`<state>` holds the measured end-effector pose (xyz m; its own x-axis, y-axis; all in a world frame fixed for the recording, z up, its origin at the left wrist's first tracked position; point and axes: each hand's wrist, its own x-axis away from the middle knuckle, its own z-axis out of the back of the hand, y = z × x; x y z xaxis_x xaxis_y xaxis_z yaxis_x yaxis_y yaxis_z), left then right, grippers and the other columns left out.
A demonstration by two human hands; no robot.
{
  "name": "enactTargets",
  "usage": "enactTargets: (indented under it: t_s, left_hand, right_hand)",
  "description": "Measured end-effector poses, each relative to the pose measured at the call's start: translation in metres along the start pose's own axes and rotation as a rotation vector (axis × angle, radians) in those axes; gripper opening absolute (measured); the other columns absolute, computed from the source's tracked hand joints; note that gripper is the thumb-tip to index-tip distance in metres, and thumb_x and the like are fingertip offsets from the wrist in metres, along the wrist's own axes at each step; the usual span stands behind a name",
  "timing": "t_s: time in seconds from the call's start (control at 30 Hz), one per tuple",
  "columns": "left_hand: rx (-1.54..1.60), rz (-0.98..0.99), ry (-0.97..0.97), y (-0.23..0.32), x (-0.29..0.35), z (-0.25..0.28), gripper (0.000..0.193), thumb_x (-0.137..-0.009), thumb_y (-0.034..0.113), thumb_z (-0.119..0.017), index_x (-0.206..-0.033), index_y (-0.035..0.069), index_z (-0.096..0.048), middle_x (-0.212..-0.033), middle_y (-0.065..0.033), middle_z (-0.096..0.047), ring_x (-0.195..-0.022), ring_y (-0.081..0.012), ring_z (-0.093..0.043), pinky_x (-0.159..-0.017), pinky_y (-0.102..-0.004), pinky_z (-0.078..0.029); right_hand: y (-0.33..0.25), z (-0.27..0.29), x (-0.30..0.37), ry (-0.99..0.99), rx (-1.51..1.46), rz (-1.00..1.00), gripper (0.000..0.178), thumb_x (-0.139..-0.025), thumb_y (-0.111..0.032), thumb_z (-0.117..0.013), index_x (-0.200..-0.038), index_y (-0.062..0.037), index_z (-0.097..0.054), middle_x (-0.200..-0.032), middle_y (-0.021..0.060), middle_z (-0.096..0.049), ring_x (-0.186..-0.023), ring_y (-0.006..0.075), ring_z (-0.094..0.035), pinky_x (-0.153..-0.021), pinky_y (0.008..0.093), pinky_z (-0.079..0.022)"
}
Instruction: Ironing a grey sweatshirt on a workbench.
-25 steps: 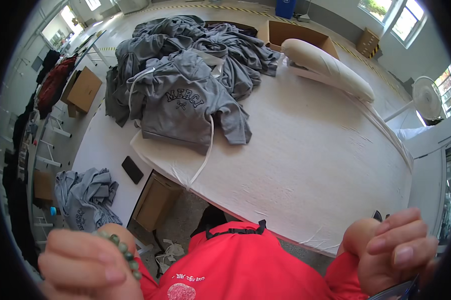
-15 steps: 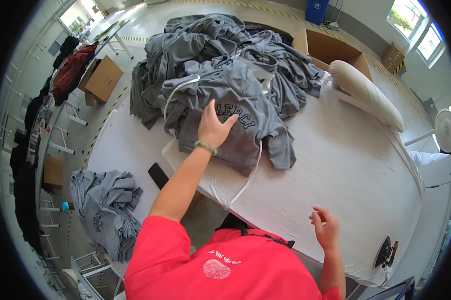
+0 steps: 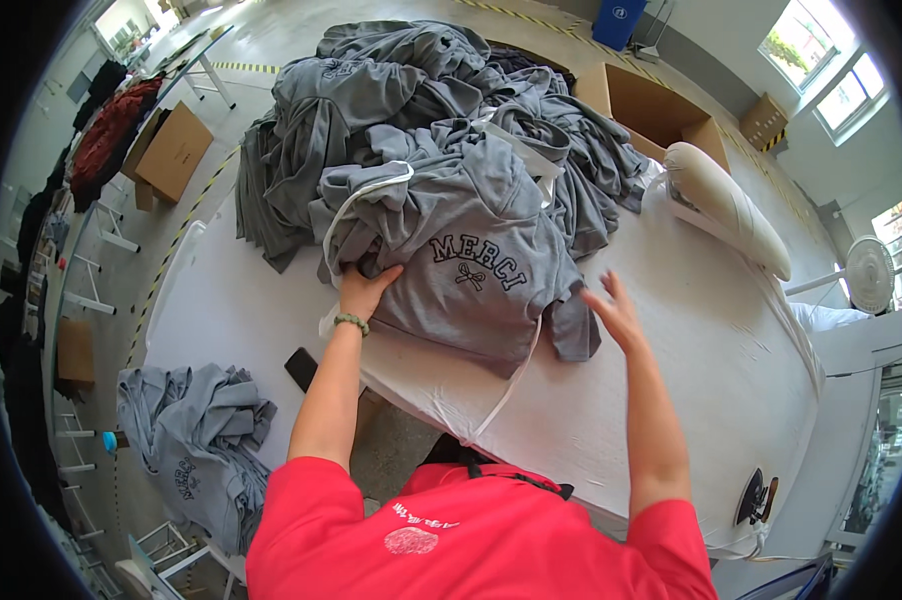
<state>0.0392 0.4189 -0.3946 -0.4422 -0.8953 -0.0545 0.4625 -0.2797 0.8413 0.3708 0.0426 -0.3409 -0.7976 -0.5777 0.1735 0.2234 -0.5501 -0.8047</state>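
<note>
A white cloth-covered ironing table (image 3: pixel 691 390) is spreading out beneath the lettered sweatshirt (image 3: pixel 481 220). A heap of gray sweatshirts (image 3: pixel 361 115) is rising just behind the lettered sweatshirt and touching it. An open cardboard box (image 3: pixel 593 90) is standing beyond it to the right. A smaller pile of gray sweatshirts (image 3: pixel 196 450) is lying apart from it, to its left and nearer the person. The lettered sweatshirt itself is lying rumpled on the table, its dark arched lettering and bow motif facing up. A cream padded pressing arm (image 3: pixel 726 210) is lying to its right.

At its left edge, the left hand (image 3: pixel 366 290) is resting with the thumb on the cloth and the fingers hidden in a fold; I cannot tell whether they are pinching it. Just beside its right sleeve, the right hand (image 3: pixel 616 312) is holding nothing, its thumb and fingers standing wide apart. An iron (image 3: pixel 749 497) is sitting well to its right, nearer the person. A black phone (image 3: pixel 301 369) is lying near its left side, toward the person.
</note>
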Motion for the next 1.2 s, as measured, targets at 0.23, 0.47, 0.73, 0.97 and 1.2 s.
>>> enactTargets:
  t_s: [0.23,0.47,0.73,0.97,1.2]
  left_hand:
    - [0.558,0.092,-0.100,0.017,0.028,0.035,0.069,-0.082,0.025,-0.088,-0.136,-0.009,-0.060,-0.131,-0.0188,-0.069,-0.121,-0.0302,-0.066,-0.105,-0.0397,-0.051]
    - [1.023,0.388,-0.330,0.005,0.152,0.176,0.072,-0.081,0.010,-0.070,-0.148,-0.009,-0.050,-0.138,-0.0220,-0.065,-0.122,-0.0336,-0.067,-0.107,-0.0454,-0.053]
    - [1.466,0.032,-0.353,0.119,0.114,0.165,0.080,-0.091,0.040,-0.060,-0.158,0.001,-0.041,-0.155,-0.0185,-0.051,-0.145,-0.0336,-0.048,-0.122,-0.0468,-0.038]
    - [1.037,-0.069,-0.381,0.160,-0.020,0.191,0.072,-0.095,0.044,-0.063,-0.152,0.001,-0.050,-0.147,-0.0187,-0.059,-0.138,-0.0300,-0.056,-0.118,-0.0428,-0.042]
    - [0.280,-0.106,-0.692,0.162,-0.138,0.202,0.068,-0.096,0.045,-0.066,-0.146,-0.001,-0.057,-0.140,-0.0216,-0.065,-0.133,-0.0291,-0.060,-0.116,-0.0403,-0.044]
  right_hand:
    - [-0.108,-0.120,0.012,-0.509,-0.578,-0.446,0.082,-0.084,-0.048,-0.087,-0.140,0.0068,-0.062,-0.128,0.0157,-0.072,-0.112,0.0246,-0.070,-0.099,0.0382,-0.055]
    - [-0.197,-0.132,0.156,-0.771,-0.439,-0.053,0.071,-0.080,-0.035,-0.088,-0.134,0.0050,-0.064,-0.125,0.0180,-0.074,-0.116,0.0275,-0.070,-0.102,0.0382,-0.054]
    - [-0.317,-0.099,0.095,-0.691,-0.419,0.564,0.054,-0.081,-0.030,-0.084,-0.123,0.0001,-0.068,-0.115,0.0189,-0.076,-0.104,0.0335,-0.073,-0.094,0.0407,-0.056]
    - [-0.373,-0.011,0.097,-0.170,-0.672,1.098,0.047,-0.073,-0.032,-0.086,-0.104,-0.0002,-0.071,-0.094,0.0215,-0.074,-0.085,0.0388,-0.072,-0.078,0.0423,-0.058]
    - [-0.312,-0.011,0.152,0.116,-0.558,0.715,0.056,-0.074,-0.039,-0.091,-0.112,-0.0017,-0.072,-0.104,0.0198,-0.076,-0.099,0.0397,-0.073,-0.085,0.0453,-0.058]
